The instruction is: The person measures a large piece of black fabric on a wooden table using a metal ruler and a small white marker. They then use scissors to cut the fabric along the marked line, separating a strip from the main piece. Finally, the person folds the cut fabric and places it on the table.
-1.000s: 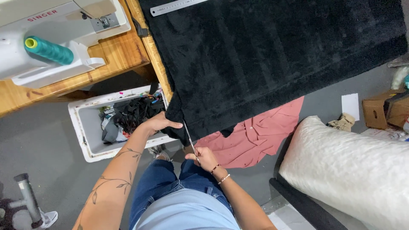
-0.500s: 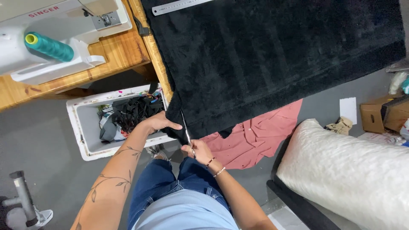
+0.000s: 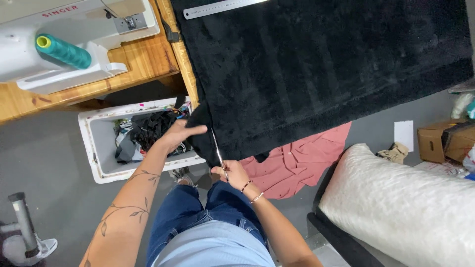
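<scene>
A sewing workshop is showing here: a white sewing machine (image 3: pixel 74 29) carrying a teal thread cone (image 3: pixel 64 51) is sitting on a wooden table (image 3: pixel 143 62), with a steel ruler (image 3: pixel 222 7) and a scrap bin (image 3: pixel 99 148) nearby.

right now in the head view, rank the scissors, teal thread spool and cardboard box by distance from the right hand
1. scissors: held in the right hand.
2. teal thread spool: far upper left, on the sewing machine.
3. cardboard box: far right, on the floor; close to call with the spool.
</scene>
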